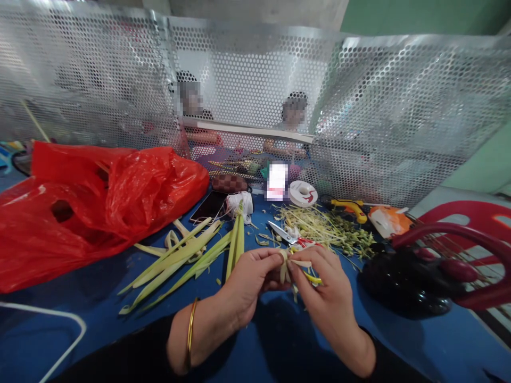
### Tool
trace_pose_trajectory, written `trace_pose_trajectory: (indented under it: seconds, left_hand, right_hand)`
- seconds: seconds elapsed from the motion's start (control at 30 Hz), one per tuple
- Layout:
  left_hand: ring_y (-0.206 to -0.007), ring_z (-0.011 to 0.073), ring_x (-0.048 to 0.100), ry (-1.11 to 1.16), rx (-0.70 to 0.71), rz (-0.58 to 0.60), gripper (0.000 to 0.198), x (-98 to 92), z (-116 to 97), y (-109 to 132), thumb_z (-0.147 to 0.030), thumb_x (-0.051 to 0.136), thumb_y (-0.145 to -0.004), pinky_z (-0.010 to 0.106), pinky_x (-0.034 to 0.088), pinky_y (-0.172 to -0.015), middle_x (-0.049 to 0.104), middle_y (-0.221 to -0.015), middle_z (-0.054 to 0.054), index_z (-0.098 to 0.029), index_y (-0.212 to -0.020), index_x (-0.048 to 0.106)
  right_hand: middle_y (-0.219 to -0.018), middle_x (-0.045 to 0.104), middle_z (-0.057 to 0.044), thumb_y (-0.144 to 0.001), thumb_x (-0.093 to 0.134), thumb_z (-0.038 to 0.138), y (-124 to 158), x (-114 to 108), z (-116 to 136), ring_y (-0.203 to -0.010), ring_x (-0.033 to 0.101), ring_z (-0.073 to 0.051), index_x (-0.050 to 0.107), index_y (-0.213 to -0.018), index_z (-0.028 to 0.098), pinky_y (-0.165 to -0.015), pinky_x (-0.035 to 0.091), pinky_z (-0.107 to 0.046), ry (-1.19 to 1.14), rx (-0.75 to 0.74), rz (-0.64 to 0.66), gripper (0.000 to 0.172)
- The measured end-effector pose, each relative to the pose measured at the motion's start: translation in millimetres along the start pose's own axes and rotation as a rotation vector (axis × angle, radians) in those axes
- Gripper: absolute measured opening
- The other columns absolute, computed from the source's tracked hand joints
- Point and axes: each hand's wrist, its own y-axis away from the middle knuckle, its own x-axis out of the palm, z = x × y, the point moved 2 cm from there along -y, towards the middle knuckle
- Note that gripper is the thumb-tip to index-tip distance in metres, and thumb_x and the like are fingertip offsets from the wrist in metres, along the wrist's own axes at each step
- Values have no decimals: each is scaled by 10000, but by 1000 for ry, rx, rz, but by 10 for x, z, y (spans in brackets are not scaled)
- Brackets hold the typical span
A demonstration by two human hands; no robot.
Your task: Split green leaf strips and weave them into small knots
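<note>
Both hands meet over the middle of the blue table, pinching a pale leaf strip [285, 266] that looks folded or looped. My left hand [255, 276], with a gold bangle on its wrist, holds the strip between thumb and fingers. Closed on the strip's other side is my right hand [325, 284]. Just beyond the hands lie scissors [281, 232] with red and yellow handles, partly hidden by my fingers. Left of them, long pale-green leaves [175, 260] are spread out, and a narrow bundle of leaves [238, 239] points away from me.
A red plastic bag [99, 197] fills the left. Behind the leaves are white thread [240, 205], a dark phone [211, 206] and a tape roll [303, 193]. Plant trimmings [319, 229] and a yellow glue gun [351, 208] lie right, near a black-and-maroon object [415, 282]. Perforated metal [255, 69] stands behind.
</note>
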Motion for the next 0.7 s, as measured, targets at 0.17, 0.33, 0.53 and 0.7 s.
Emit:
trace_pose_trajectory:
  seconds: [0.17,0.33,0.53,0.7]
  left_hand:
    - [-631,120,601,7,5,65,201,15,-28,26,-252,749,-638,276,528,-668,673,-712,32,-140,-794,692]
    - [-629,106,605,-54,16,44,245,3,-22,10,-207,802,-612,254,525,-662,681,-721,23,-136,-808,675]
    - [-635,122,656,-19,50,8,245,-7,-65,-11,-223,784,-664,217,512,-599,711,-742,46,-131,-846,648]
    - [-659,141,681,9,70,-12,215,-32,-102,-26,-211,760,-696,218,521,-588,732,-829,87,-130,-856,641]
  right_hand:
    - [-757,630,-16,-856,557,158,24,19,-52,-758,572,-195,616,-807,220,-698,427,-339,-90,93,-28,99]
    - [-754,624,-6,-825,581,138,21,33,-84,-745,578,-184,607,-812,216,-689,442,-324,-152,129,-31,84]
    - [-711,629,-12,-855,581,179,-30,-12,-29,-708,594,-180,615,-745,208,-672,460,-319,-213,145,-16,119]
    - [-737,645,-21,-856,572,189,3,7,-95,-705,619,-186,608,-792,201,-652,490,-318,-152,218,-21,74]
